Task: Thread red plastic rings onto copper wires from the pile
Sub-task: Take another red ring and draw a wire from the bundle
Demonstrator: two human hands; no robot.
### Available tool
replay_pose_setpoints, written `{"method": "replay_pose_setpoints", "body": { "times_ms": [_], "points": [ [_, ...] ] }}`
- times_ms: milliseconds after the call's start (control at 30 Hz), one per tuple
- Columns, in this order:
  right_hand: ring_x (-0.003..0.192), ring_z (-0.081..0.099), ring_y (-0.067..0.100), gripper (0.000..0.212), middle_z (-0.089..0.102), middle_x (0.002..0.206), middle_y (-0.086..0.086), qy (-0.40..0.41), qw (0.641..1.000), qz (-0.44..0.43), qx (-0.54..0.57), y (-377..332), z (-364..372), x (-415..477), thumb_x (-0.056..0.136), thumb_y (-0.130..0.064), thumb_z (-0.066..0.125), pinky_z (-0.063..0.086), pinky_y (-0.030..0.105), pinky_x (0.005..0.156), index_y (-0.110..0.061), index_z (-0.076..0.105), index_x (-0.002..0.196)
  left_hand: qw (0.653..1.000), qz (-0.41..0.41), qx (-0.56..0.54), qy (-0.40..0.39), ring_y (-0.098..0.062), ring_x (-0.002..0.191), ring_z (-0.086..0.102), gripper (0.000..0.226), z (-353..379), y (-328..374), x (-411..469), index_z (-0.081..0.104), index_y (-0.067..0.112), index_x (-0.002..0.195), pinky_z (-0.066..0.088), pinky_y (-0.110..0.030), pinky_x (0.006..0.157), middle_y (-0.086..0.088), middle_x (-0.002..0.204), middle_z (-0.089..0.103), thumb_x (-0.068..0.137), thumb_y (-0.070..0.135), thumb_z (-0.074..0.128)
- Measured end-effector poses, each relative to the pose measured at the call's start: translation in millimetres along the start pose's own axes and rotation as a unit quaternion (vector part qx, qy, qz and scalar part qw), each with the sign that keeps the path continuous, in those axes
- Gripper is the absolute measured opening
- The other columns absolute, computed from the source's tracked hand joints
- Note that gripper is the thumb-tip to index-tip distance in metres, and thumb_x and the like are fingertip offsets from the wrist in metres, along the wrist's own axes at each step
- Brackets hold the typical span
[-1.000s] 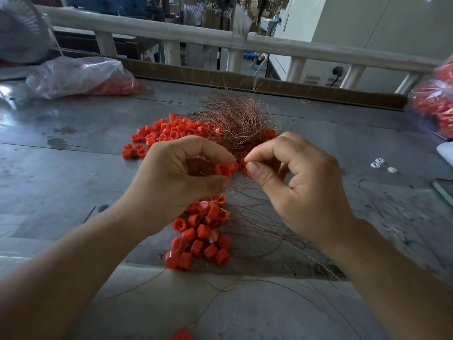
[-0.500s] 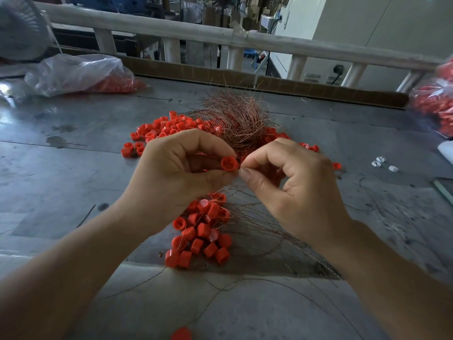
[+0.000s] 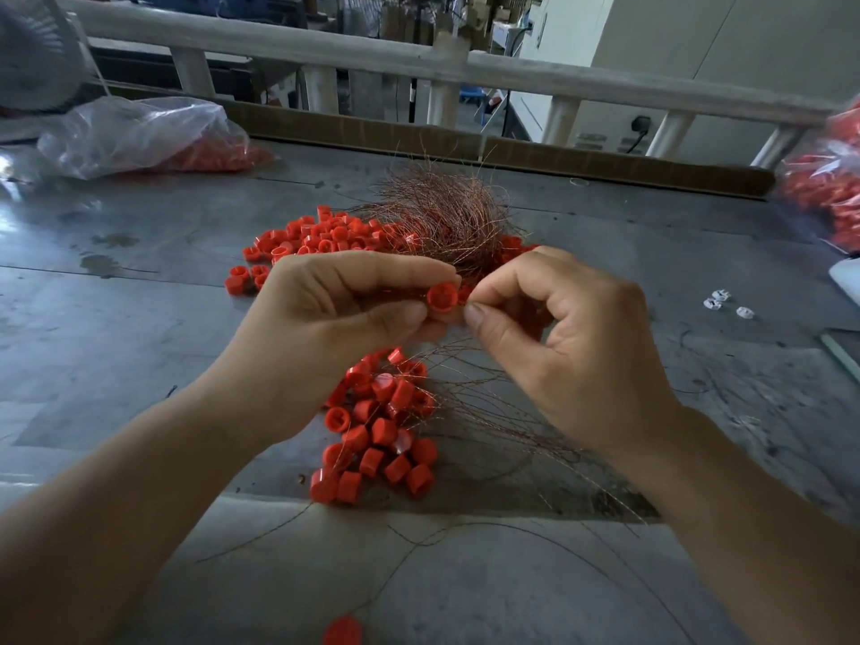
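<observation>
Threading at a grey table (image 3: 139, 318), a person works before a tuft of copper wires (image 3: 446, 216), with loose red rings (image 3: 325, 235) beside it and a nearer heap (image 3: 381, 435) under the hands. The left hand (image 3: 325, 328) pinches one ring (image 3: 441, 297) between thumb and forefinger. The right hand (image 3: 572, 346), its fingertips pinched on what is likely a wire too fine to make out, has closed in on the ring's mouth in the last half-second, so insertion looks imminent.

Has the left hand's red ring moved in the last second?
Yes, slightly: the red ring has shifted up-frame, away from the near ring pile toward the copper wire bundle.
</observation>
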State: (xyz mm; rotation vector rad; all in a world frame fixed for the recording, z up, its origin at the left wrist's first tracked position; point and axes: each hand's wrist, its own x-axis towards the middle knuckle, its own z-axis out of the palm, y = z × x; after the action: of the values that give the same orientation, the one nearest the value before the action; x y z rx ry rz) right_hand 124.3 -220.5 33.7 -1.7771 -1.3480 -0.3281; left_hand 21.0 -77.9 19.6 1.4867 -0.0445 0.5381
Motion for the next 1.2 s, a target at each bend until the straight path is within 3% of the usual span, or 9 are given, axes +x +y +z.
{"method": "replay_pose_setpoints", "body": {
  "times_ms": [633, 767, 1000, 1100, 1200],
  "points": [
    [0.063, 0.050, 0.011, 0.008, 0.056, 0.063, -0.003, 0.005, 1.000, -0.003, -0.008, -1.6, -0.1, -0.2, 0.077, -0.010, 0.064, 0.039, 0.012, 0.055, -0.008, 0.064, 0.069, 1.000, 0.016, 0.011, -0.013, -0.019, 0.087, 0.070, 0.029, -4.1, -0.7, 0.1, 0.075, 0.024, 0.090, 0.054, -0.022, 0.074, 0.001, 0.091, 0.074, 0.064, 0.016, 0.066],
    [0.063, 0.050, 0.010, 0.007, 0.056, 0.063, -0.003, -0.003, 1.000, 0.000, -0.008, -2.3, -0.7, -0.4, 0.077, -0.010, 0.064, 0.038, 0.011, 0.056, -0.008, 0.064, 0.069, 1.000, 0.019, 0.013, -0.014, -0.020, 0.088, 0.070, 0.025, -4.5, -1.1, 0.2, 0.074, 0.021, 0.090, 0.055, -0.023, 0.074, -0.001, 0.091, 0.074, 0.066, 0.012, 0.075],
    [0.050, 0.052, 0.001, 0.009, 0.056, 0.054, -0.014, -0.058, 0.983, 0.111, 0.132, -3.4, -5.6, 1.2, 0.074, -0.018, 0.061, 0.039, 0.012, 0.048, -0.022, 0.064, 0.067, 0.999, -0.007, -0.027, -0.027, -0.020, 0.084, 0.070, 0.025, -5.2, -2.2, 0.8, 0.075, 0.016, 0.088, 0.055, -0.020, 0.070, -0.005, 0.088, 0.074, 0.064, 0.008, 0.075],
    [0.049, 0.051, 0.005, 0.007, 0.057, 0.054, -0.009, -0.087, 0.970, 0.153, 0.170, -3.2, -6.7, 2.7, 0.072, -0.022, 0.062, 0.044, 0.022, 0.046, -0.023, 0.064, 0.065, 0.997, -0.026, -0.053, -0.043, -0.017, 0.083, 0.070, 0.031, -7.0, -1.8, 0.7, 0.074, 0.018, 0.092, 0.054, -0.019, 0.069, -0.004, 0.087, 0.074, 0.061, 0.016, 0.071],
    [0.048, 0.051, 0.006, 0.014, 0.056, 0.051, -0.005, -0.099, 0.962, 0.170, 0.189, -2.5, -8.3, 3.7, 0.078, -0.014, 0.068, 0.044, 0.020, 0.044, -0.020, 0.065, 0.066, 0.997, -0.032, 0.011, -0.070, -0.010, 0.088, 0.068, 0.039, -7.8, -2.0, 0.4, 0.071, 0.035, 0.095, 0.053, -0.018, 0.072, 0.008, 0.090, 0.073, 0.057, 0.045, 0.077]
  ]
}}
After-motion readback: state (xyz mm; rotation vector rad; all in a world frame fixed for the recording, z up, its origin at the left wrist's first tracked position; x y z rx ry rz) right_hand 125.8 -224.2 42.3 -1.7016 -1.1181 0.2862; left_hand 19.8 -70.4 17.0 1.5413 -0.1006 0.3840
